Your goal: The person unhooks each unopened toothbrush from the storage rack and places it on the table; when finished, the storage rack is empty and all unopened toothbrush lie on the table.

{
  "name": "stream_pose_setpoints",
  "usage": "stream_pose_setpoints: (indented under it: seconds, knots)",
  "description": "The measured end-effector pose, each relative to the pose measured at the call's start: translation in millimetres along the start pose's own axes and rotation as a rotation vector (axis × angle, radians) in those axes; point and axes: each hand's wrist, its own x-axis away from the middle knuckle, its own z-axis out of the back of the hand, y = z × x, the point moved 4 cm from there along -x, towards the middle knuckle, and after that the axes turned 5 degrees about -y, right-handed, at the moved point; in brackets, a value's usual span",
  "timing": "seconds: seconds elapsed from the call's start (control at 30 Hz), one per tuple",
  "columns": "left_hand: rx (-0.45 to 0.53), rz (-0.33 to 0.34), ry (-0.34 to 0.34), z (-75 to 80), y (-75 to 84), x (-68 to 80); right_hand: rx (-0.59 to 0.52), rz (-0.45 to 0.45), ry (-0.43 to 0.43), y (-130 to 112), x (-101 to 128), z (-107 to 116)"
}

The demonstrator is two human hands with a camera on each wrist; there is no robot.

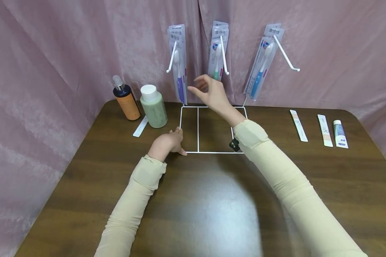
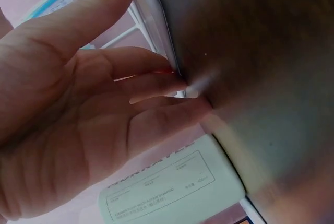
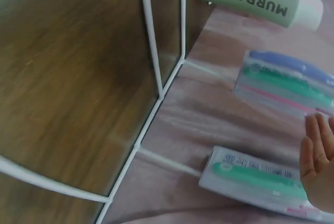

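Observation:
A white wire display rack stands on the table with packaged toothbrushes hanging from its arms. My left hand is down at the left side of the rack's base, its fingertips right at the wire and tabletop. Raised in front of the hanging packs is my right hand, thumb and fingers apart with nothing between them. It overlaps the lower end of the middle toothbrush pack. To its left hangs the purple toothbrush pack, to its right the blue toothbrush pack.
Left of the rack are a green bottle with a white cap, an orange pump bottle and a white strip packet. At the right lie two slim packets and a toothpaste tube. Pink curtain hangs behind.

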Motion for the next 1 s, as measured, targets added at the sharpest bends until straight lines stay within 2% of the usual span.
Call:
stream_pose_setpoints:
  seconds: [0.13,0.33,0.6,0.7,0.83,1.0]
  knots:
    - [0.017,-0.011,0.007,-4.2,-1.4,0.7,0.022,-0.003,0.041,-8,-9,-11]
    - [0.034,-0.019,0.017,-6.6,-4.8,0.2,0.061,-0.023,-0.007,-19,-20,-25]
    - [0.034,-0.023,0.044,-1.8,-8.0,-0.5,0.224,0.083,0.072,-35,-33,-29]
    - [0.029,-0.023,0.056,-1.3,-6.8,-1.5,0.251,0.093,0.078,-35,-34,-28]
    - [0.027,-0.021,0.062,-2.8,-5.2,-3.2,0.194,0.066,0.038,-29,-29,-28]
    - [0.031,-0.008,0.053,-5.4,-5.4,-3.4,0.028,0.012,-0.038,-17,-14,-25]
